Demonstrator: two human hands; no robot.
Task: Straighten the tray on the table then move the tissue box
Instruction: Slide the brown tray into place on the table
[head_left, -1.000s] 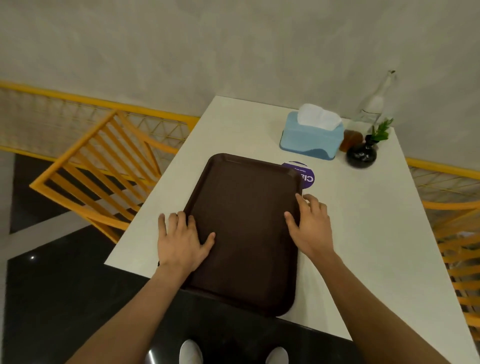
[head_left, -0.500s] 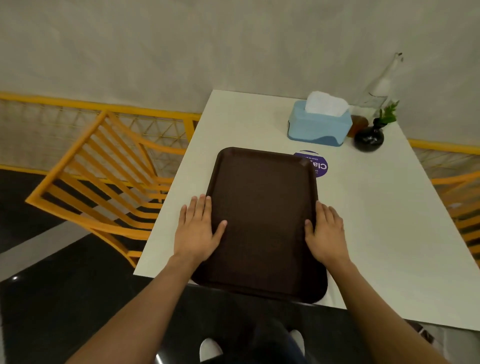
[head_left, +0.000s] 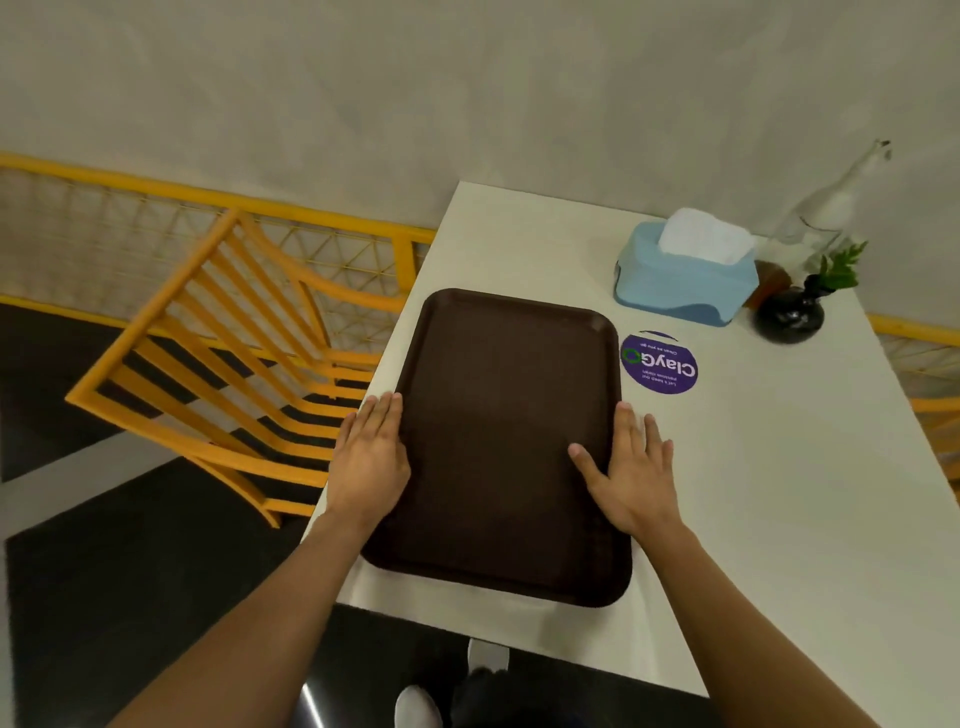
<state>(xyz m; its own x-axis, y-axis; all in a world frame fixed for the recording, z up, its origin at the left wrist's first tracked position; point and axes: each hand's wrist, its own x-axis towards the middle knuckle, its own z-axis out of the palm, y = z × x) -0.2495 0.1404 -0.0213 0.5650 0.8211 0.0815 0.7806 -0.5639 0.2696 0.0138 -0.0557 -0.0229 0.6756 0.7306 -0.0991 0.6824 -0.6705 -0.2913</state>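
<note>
While both hands, left (head_left: 370, 457) and right (head_left: 631, 470), lay flat and open astride the tray (head_left: 506, 441), it neared the worktop (head_left: 779, 493) edge; an uneven shove risked skewing it.

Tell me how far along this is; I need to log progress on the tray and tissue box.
Nearly done: the tray lies wholly on the table, roughly square to its edges. In hand: the left hand and right hand lie flat and open against the tray's long sides. Left: the tissue box sits untouched at the far end beside the black vase.
</note>
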